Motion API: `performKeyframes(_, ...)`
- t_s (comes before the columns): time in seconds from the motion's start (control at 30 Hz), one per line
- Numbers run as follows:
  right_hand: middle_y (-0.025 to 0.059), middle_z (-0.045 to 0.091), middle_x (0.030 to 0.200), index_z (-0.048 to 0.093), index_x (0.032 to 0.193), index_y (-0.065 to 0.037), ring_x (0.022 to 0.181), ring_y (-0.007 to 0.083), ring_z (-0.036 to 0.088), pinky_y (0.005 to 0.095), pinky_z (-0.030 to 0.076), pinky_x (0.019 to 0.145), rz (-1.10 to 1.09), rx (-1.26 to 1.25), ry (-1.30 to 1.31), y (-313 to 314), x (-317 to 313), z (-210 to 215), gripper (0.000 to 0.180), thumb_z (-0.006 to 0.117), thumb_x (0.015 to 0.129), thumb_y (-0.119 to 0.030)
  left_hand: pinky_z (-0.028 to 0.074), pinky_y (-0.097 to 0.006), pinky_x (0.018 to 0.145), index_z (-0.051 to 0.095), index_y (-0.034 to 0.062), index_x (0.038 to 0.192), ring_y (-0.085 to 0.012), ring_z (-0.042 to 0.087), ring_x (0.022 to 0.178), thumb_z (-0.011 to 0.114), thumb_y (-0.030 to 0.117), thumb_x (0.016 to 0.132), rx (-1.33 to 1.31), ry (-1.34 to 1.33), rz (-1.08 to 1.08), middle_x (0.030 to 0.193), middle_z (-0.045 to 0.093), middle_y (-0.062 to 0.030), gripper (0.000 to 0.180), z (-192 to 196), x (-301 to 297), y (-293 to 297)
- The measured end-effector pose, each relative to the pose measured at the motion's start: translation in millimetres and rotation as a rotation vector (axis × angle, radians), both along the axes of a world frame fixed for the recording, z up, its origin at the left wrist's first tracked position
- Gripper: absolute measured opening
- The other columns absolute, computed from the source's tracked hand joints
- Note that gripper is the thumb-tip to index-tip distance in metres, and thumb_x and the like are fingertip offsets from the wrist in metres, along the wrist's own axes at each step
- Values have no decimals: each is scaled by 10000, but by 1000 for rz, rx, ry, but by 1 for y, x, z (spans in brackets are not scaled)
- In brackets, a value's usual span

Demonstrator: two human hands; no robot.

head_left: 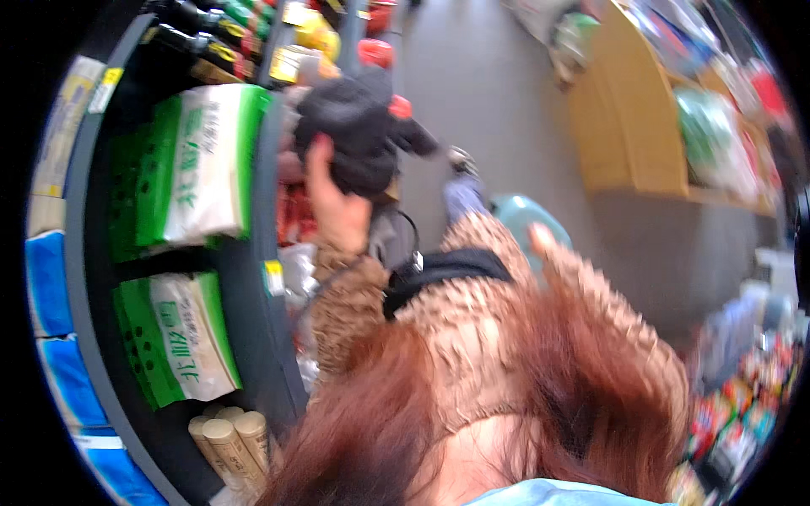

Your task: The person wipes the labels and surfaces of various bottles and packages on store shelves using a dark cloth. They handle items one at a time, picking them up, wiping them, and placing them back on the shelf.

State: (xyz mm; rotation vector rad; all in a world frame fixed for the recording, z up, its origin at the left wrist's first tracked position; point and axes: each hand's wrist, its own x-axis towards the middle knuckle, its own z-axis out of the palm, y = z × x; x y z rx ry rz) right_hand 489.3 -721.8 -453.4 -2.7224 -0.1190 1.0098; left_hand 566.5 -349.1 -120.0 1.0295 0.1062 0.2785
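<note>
A black, soft-looking bundle [363, 114] is grasped by the left hand [339, 207] in front of the dark shelf unit [278, 358]; the thumb is laid against it, while the other fingers are hidden behind it. What the bundle is cannot be told, since its outline is blurred. The right hand [542, 240] is seen beside a teal rounded object [510, 211]; whether its fingers are closed on that object or merely overlap it cannot be told (they, too, are blurred). Much of the lower view is covered by reddish hair [582, 371], and the edges are cut off by the lens's dark rim. Green-and-white packs [207, 160] are stacked on the shelves, above tan cylinders [224, 443]. Beyond, a grey floor [472, 76] is bordered by a wooden stand [624, 110].
</note>
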Motion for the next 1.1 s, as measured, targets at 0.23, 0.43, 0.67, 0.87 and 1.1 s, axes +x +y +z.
performKeyframes(0.23,154,610,960,600,982,-42,909,298,574,384,466,794,147,-209,278,-19,158,-107,288,595,695,-69,421,-374,933,503,45,1163,-216,533,1057,567,197,829,-450,405,-130,1149,548,-85,373,-53,161,-25)
performKeyframes(0.43,146,611,961,599,982,-39,906,288,575,377,467,792,109,-246,310,-37,257,-164,280,592,704,-73,431,-346,913,490,53,1179,-201,552,1028,602,143,797,-232,564,-179,1131,560,-83,407,-87,292,-61)
performKeyframes(0.67,138,612,961,598,983,-35,902,277,576,368,468,789,-60,-247,256,-49,274,-176,271,589,715,-77,433,-338,913,488,64,1178,-192,545,1035,601,155,800,-304,564,-288,1120,562,-68,405,-114,311,-55)
performKeyframes(0.87,130,613,962,597,983,-32,898,267,576,361,469,786,-281,-199,160,-76,248,-127,264,586,724,-80,441,-349,901,497,61,1163,-202,557,1015,594,146,794,-461,476,-226,1101,571,-75,390,-127,282,-20)
performKeyframes(1.1,121,614,962,595,983,-29,894,256,577,353,469,783,-497,-116,102,-112,279,-88,255,582,734,-84,436,-362,902,511,72,1151,-212,544,1029,601,104,784,-496,499,-110,1101,566,-71,379,-132,332,-2)
